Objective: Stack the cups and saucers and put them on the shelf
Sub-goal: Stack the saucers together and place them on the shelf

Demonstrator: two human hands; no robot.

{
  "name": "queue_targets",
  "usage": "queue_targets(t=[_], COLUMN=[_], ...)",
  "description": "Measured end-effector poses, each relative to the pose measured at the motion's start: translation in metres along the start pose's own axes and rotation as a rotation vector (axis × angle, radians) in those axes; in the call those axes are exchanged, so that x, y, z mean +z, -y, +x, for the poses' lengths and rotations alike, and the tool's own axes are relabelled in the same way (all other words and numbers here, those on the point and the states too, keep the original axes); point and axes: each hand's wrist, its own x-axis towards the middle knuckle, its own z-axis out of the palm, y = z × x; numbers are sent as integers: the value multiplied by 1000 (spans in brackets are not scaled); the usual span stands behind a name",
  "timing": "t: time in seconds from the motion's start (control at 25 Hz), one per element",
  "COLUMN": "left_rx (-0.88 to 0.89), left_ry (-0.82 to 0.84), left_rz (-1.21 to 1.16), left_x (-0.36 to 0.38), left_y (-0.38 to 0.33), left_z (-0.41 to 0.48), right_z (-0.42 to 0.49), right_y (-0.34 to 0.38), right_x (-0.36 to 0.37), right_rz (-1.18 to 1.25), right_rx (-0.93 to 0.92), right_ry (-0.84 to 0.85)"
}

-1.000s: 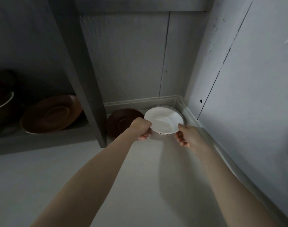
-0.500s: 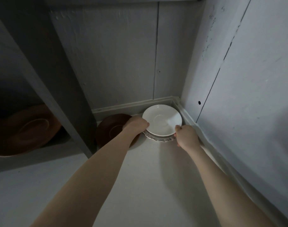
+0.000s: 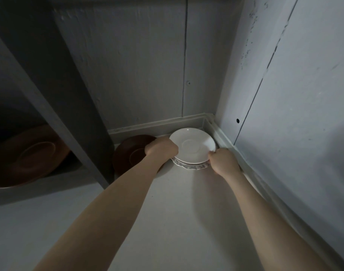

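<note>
white saucer (image 3: pixel 192 147) | smooth, glossy | atop scalloped saucer (image 3: pixel 188 166)

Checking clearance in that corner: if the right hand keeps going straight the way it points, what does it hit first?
The right hand already grips the white saucer rim. Straight on lies the moulding in the back corner, then the wall. Depth is unclear, but little room seems left.
</note>
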Motion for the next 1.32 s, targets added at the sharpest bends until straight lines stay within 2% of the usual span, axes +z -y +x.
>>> queue_targets(t=[0.12, 0.28, 0.48, 0.56, 0.68, 0.84, 0.96, 1.32], left_rx=[28, 55, 80, 100, 105, -70, -146, -139], left_ry=[-15, -26, -25, -25, 28, 237, 231, 188], left_rz=[76, 145, 169, 143, -117, -817, -1231, -1399], left_x=[-2, -4, -3, -2, 8, 33, 43, 45], left_y=[-3, -5, -4, 0, 8, 15, 11, 10], left_z=[-4, -8, -13, -20, -36, -61, -62, -57], right_z=[-4, -3, -9, -14, -25, -34, -33, -28], right_y=[3, 6, 8, 2, -8, -13, -8, -5], right_x=[-1, -3, -3, -1, 9, 16, 15, 25], right_rz=[-33, 92, 126, 224, 497, 945, 1099, 1140], right_rx=[-10, 143, 69, 86, 149, 196, 188, 113], right_ry=[-2, -35, -39, -47, -70, 22, 39, -55])
